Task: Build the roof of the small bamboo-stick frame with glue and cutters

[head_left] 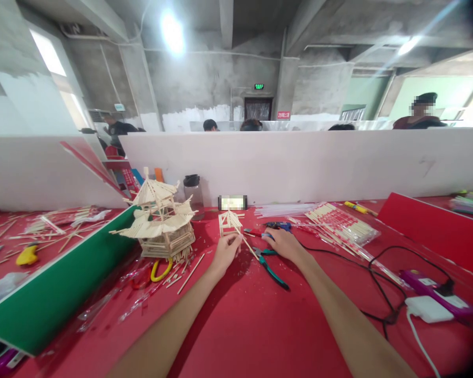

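Small stick-built frame point(230, 219) stands on the red bench point(244, 325), right in front of the person, just beyond the left hand point(227, 251). Left fingers look pinched together on the upper end of a thin wooden stick point(250, 248); stick slants down to the right, lower end beside the head of the teal-handled pliers point(274, 272). Right hand point(284, 242) is palm down, fingers over a red-and-blue tool point(255, 232); can't tell if clamped on it or just resting. Glue gun point(283, 226) lies just past the right hand.

Larger pavilion model point(166, 223) sits to the left, near the green board point(74, 273), cut stick pieces and yellow scissor handles point(161, 270) by its base. Stick packs point(341, 223) lie to the right, well apart from the frame.

Step in hand, as judged: placing or sizing a single stick close to the frame. Next move seems to call for a steady left pinch, a definite right-hand grip on the tool, and care not to knock the light-looking frame.
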The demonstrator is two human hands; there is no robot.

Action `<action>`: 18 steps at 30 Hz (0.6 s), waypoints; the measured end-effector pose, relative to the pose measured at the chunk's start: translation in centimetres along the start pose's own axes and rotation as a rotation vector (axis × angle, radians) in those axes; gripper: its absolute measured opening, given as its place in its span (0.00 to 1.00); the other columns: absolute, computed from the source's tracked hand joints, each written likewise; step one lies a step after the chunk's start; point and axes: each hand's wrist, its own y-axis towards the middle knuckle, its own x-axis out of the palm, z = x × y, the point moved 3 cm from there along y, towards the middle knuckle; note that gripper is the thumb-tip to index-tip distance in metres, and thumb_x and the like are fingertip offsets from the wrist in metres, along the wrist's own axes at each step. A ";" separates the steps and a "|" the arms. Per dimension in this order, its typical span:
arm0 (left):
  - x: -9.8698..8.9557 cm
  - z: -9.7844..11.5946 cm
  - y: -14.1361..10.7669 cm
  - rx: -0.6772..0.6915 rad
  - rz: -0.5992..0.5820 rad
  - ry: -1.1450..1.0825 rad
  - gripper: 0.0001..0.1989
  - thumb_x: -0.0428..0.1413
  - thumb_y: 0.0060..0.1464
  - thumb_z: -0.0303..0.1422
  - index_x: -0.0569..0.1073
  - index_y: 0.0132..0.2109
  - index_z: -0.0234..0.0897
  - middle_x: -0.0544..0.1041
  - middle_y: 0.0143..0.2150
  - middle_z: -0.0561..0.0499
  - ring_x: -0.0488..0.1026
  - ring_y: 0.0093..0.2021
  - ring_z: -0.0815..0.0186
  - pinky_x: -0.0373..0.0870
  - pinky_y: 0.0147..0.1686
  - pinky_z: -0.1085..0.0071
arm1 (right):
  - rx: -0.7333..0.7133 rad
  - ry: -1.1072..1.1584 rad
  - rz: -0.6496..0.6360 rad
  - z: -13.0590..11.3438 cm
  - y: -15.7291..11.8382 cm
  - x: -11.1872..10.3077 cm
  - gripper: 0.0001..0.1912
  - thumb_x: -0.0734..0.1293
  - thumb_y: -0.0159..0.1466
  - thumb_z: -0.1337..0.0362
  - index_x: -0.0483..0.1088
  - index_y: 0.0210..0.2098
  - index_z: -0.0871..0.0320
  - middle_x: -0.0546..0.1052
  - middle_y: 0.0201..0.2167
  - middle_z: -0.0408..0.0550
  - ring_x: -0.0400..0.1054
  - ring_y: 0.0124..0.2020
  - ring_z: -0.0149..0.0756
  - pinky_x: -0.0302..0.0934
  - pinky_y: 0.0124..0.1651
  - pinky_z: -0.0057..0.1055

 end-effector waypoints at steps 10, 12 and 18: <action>0.0 0.2 -0.2 0.018 0.007 0.003 0.21 0.56 0.56 0.49 0.70 0.28 0.35 0.64 0.19 0.57 0.59 0.19 0.74 0.53 0.21 0.76 | 0.064 0.041 -0.054 1.0 -0.3 0.1 0.27 0.62 0.67 0.66 0.56 0.65 0.62 0.78 0.43 0.62 0.74 0.44 0.48 0.59 0.43 0.32; 0.0 0.2 -0.1 0.023 0.010 0.009 0.21 0.56 0.56 0.49 0.69 0.27 0.35 0.65 0.19 0.57 0.59 0.19 0.74 0.53 0.21 0.76 | 0.059 0.146 -0.027 0.9 -0.4 -0.2 0.29 0.59 0.65 0.73 0.53 0.65 0.62 0.79 0.41 0.58 0.74 0.40 0.42 0.59 0.43 0.30; 0.0 0.0 0.0 0.005 0.014 0.021 0.24 0.56 0.54 0.53 0.69 0.27 0.35 0.64 0.19 0.57 0.58 0.18 0.74 0.51 0.20 0.76 | -0.101 0.546 0.170 -0.5 -0.4 -1.3 0.30 0.54 0.67 0.70 0.48 0.69 0.55 0.77 0.45 0.51 0.71 0.30 0.31 0.65 0.44 0.31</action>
